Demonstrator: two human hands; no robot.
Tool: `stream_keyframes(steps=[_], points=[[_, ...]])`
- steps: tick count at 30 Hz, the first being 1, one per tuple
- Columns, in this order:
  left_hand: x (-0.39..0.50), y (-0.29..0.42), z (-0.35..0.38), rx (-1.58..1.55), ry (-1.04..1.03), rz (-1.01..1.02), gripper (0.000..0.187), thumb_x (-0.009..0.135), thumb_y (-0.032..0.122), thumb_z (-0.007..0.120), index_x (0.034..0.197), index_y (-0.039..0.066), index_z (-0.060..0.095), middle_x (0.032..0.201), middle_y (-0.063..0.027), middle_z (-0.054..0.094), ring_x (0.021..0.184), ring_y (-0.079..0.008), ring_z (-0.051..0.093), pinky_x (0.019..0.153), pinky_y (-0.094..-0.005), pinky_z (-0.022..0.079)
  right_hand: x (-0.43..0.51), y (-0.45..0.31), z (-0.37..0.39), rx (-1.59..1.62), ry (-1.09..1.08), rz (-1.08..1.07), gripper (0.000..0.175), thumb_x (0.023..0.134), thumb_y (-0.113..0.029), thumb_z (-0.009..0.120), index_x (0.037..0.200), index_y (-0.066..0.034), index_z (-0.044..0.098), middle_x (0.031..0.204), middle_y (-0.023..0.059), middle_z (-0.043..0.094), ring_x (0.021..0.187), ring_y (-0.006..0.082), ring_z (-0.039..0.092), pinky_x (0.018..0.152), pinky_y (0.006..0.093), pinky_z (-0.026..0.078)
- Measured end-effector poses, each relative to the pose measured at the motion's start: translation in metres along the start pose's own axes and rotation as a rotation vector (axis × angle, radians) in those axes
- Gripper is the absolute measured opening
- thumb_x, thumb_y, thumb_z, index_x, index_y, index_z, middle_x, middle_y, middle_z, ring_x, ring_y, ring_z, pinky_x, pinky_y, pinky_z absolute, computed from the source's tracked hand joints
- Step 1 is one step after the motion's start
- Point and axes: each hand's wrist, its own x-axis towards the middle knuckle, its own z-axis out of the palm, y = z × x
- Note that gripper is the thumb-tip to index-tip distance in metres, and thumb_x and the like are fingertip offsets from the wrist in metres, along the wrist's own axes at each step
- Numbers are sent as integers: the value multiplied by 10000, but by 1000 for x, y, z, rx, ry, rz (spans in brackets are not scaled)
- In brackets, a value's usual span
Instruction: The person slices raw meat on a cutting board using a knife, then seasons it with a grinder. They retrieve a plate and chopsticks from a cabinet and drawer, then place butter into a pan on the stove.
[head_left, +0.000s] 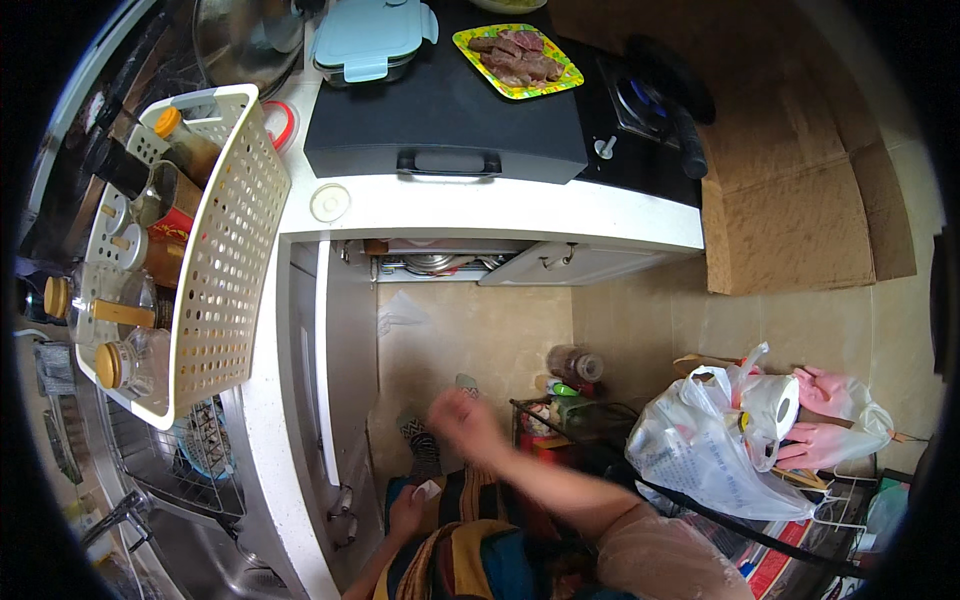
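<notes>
Low in the picture, my left hand (407, 510) is closed on a small white piece (427, 490), perhaps paper or tissue, beside my striped clothing. My right hand (461, 424), blurred, is held out over the floor above my socked feet; its fingers are too blurred to read. Ahead on the counter, a yellow-green patterned plate (517, 91) holds slices of meat (517, 58). It rests on a black box-shaped appliance with a handle (442, 142), next to a container with a pale blue lid (367, 34). A black-handled pan (671, 90) sits over a blue gas flame at the right.
A white perforated basket (225, 262) of jars and bottles stands on the left counter, beyond it a sink (202, 540). A lower cupboard door (577, 262) hangs open. Cardboard (795, 217) shields the stove's right side. Plastic bags (690, 450) and pink gloves (806, 442) lie at the right.
</notes>
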Motion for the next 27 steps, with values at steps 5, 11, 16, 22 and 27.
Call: stream_keyframes(steps=[5, 11, 16, 22, 27], points=[[35, -74, 54, -5, -51, 20, 362, 909, 327, 454, 1137, 53, 515, 1007, -176, 569, 869, -330, 555, 744, -403, 437, 86, -17, -126, -5, 328, -191, 100, 909, -137, 472, 870, -64, 529, 783, 1, 558, 726, 80, 498, 699, 227, 409], [39, -62, 65, -102, -21, -42, 356, 902, 242, 452, 1202, 53, 492, 1074, -200, 564, 934, -351, 561, 790, -411, 442, 138, 89, -119, 138, 205, 264, 150, 914, -213, 477, 943, -85, 550, 832, 13, 604, 690, 81, 524, 652, 211, 416], [81, -52, 86, -188, -21, 38, 267, 912, 182, 461, 1107, 33, 566, 890, -147, 622, 753, -232, 603, 674, -336, 469, 185, 166, -86, 215, 104, 334, 198, 916, -243, 475, 997, -78, 548, 904, 38, 622, 740, 103, 553, 688, 244, 440], [151, -92, 134, -337, -220, -136, 268, 927, 220, 473, 1078, 22, 573, 781, -78, 600, 631, -126, 548, 578, -300, 456, 235, 202, -103, 256, 290, 91, 187, 927, -224, 463, 997, -62, 524, 900, 45, 618, 748, 94, 545, 676, 228, 424], [196, -114, 156, -553, -297, -308, 244, 932, 211, 468, 1084, 32, 532, 746, -36, 556, 558, -84, 469, 480, -250, 389, 274, 206, -141, 179, 408, -66, 213, 935, -265, 446, 1022, -86, 525, 966, 57, 627, 809, 109, 571, 739, 251, 436]])
